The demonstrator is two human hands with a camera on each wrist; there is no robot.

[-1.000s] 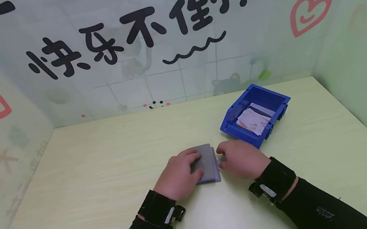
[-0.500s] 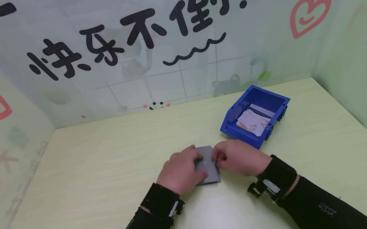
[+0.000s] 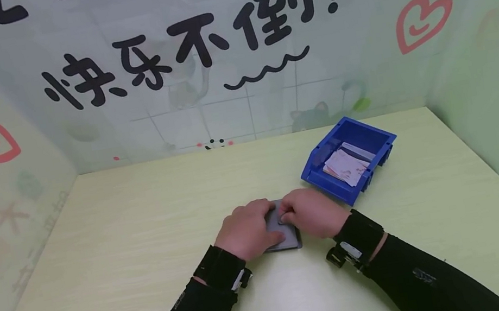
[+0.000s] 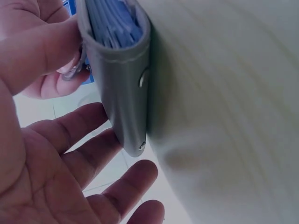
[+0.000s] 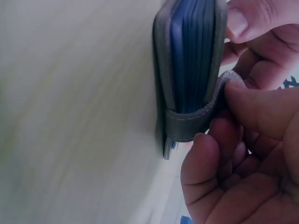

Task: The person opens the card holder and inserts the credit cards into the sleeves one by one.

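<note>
A small grey card holder lies on the table between the two hands. My left hand holds its left part, with the thumb and fingertips spread over the cover. In the left wrist view, metal studs sit along the grey spine, and bluish plastic sleeves fill the inside. My right hand pinches the end of the closing strap between thumb and fingers. That strap wraps round the holder's open side and bends up over the cover. Its tip is hidden under the right fingers.
Behind the right hand stands a blue plastic bin, set at an angle, with a stack of pale printed cards in it. A printed backdrop closes off the table's back and both sides.
The right hand has moved left from beside the holder onto its cover, bringing the strap over. The left hand has shifted slightly right and stays on the holder.
</note>
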